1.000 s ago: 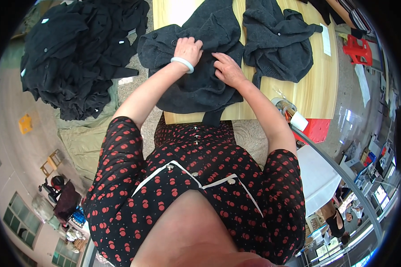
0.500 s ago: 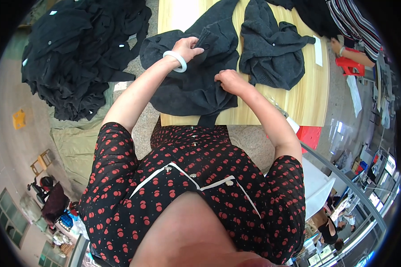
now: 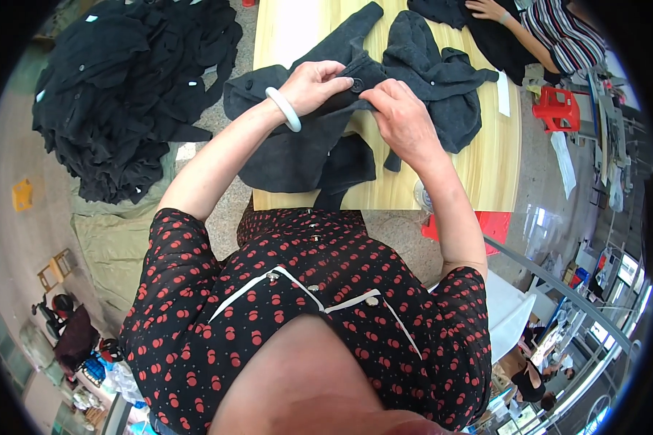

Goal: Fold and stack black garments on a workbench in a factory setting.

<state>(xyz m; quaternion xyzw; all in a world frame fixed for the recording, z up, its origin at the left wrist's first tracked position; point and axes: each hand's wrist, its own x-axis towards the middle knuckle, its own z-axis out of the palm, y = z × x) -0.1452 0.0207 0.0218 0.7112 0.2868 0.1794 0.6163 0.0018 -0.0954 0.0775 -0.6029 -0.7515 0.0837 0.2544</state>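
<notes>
A dark grey cardigan (image 3: 286,156) with large dark buttons lies spread on the wood-patterned table (image 3: 406,192) in front of me. My left hand (image 3: 313,88) pinches its edge beside a button, thumb against the cloth. Close by, to the right, my right hand (image 3: 403,119) grips the same edge, and the strip between the two hands is lifted off the table. The cloth inside my right fist is hidden. Past my right hand, a second dark grey garment (image 3: 446,98) with a small button lies bunched on the table.
On the left rises a big heap of black garments (image 3: 123,101) with white tags, over a greenish cloth (image 3: 116,239). A co-worker's hand (image 3: 488,10) rests on black cloth at the far right. A red stool (image 3: 556,109) stands beyond the table's right edge.
My right hand has moved up and right, lifting the cardigan's edge toward my left hand. The left hand has shifted slightly right. The co-worker's arm has reached onto the black cloth.
</notes>
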